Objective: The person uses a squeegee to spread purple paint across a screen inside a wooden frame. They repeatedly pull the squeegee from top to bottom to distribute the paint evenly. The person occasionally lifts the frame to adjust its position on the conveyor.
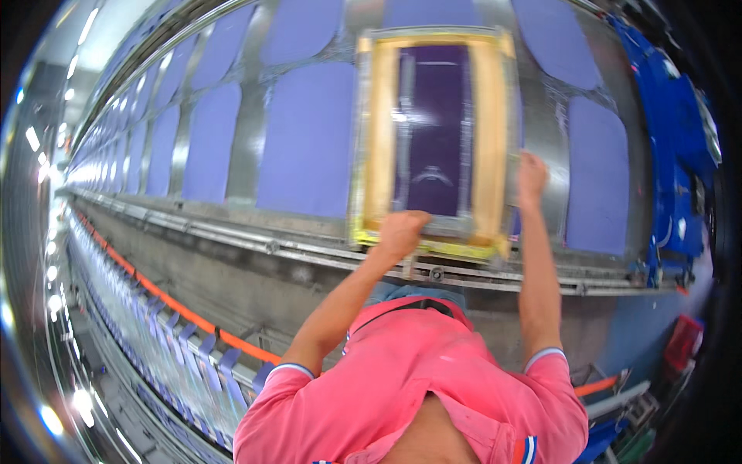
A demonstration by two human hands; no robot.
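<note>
A screen printing frame (490, 116) with pale wooden sides and a dark purple mesh (439, 116) lies over the long metal table in front of me. My left hand (402, 233) is closed on its near edge, left of the middle. Beside its right edge my right hand (532, 179) is closed in a fist and appears to grip the frame's side; the fingertips are hidden. Flat purple fabric pieces lie on the table, one (305, 139) left of the frame and another (597, 178) to the right.
A metal rail (325, 260) runs along the table's near edge, between it and my body. Blue machinery (668, 155) stands at the table's right end. Behind me to the left, an orange bar (166, 298) runs above a row of hanging purple pieces (185, 344). A red crate (683, 342) sits at the right.
</note>
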